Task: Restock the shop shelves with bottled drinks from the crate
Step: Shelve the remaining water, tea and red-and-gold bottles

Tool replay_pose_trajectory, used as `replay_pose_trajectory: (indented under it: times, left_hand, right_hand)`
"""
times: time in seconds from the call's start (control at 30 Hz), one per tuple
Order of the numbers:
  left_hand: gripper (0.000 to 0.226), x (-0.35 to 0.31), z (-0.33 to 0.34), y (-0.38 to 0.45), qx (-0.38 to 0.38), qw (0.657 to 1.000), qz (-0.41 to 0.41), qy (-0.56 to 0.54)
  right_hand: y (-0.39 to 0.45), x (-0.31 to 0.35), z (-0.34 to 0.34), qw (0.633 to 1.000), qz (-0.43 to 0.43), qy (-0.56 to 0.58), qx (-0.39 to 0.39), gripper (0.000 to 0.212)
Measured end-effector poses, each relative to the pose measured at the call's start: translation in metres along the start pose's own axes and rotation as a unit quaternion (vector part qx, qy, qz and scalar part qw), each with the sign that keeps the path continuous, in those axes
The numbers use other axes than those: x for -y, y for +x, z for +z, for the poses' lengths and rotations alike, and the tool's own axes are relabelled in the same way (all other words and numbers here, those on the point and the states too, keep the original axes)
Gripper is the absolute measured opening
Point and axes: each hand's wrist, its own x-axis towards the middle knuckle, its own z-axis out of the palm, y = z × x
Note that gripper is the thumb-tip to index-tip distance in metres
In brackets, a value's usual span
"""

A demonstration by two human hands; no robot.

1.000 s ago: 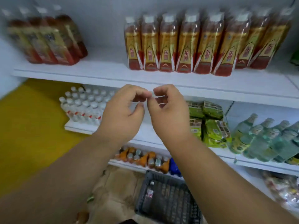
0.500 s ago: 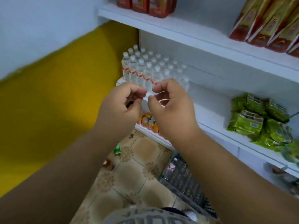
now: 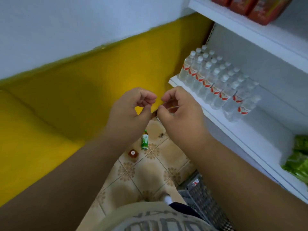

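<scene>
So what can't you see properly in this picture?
Head view only:
- The crate: mostly behind the right forearm, contents unclear.
- Whatever the left hand and right hand pinch: too small, covered by fingers.
- Red packs: cut off at the top edge.
- Water bottles: labels blurred.

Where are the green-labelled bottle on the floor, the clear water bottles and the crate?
green-labelled bottle [image 3: 144, 142]: head view, on its label.
clear water bottles [image 3: 216, 82]: head view, on a middle bottle's body.
crate [image 3: 202, 199]: head view, on its mesh wall.
</scene>
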Motion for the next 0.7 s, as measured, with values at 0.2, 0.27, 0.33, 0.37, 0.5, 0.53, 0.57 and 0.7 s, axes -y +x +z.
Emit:
replay_pose_trajectory:
  times: [0.2, 0.27, 0.33, 0.37, 0.5, 0.53, 0.57, 0.7]
  left_hand:
    - [0.027, 0.028, 0.009, -0.007, -0.041, 0.994, -0.096, 0.022]
    - [0.031, 0.046, 0.016, -0.009, -0.051, 0.99, -0.126, 0.029]
    - [0.032, 0.068, 0.022, -0.011, -0.06, 0.989, -0.124, 0.053]
    - [0.032, 0.082, 0.024, -0.012, -0.06, 0.988, -0.128, 0.064]
    - [0.033, 0.151, 0.03, -0.017, -0.043, 0.983, -0.163, 0.076]
    - [0.036, 0.171, 0.032, -0.021, -0.041, 0.981, -0.171, 0.08]
    - [0.039, 0.194, 0.034, -0.024, -0.038, 0.978, -0.183, 0.087]
    - [0.036, 0.293, 0.047, -0.037, -0.017, 0.966, -0.229, 0.12]
  right_hand:
    - [0.019, -0.028, 0.029, 0.994, -0.003, 0.035, 0.099, 0.014]
    - [0.026, -0.045, 0.047, 0.99, -0.005, 0.035, 0.136, 0.016]
    - [0.035, -0.061, 0.065, 0.988, -0.003, 0.025, 0.153, 0.017]
    - [0.038, -0.071, 0.075, 0.987, -0.001, 0.02, 0.157, 0.018]
    - [0.042, -0.113, 0.121, 0.984, 0.019, 0.013, 0.174, 0.015]
    - [0.041, -0.125, 0.135, 0.983, 0.031, 0.017, 0.181, 0.014]
    - [0.04, -0.142, 0.152, 0.981, 0.049, 0.02, 0.188, 0.013]
    - [0.035, -0.212, 0.227, 0.974, 0.109, 0.01, 0.198, 0.02]
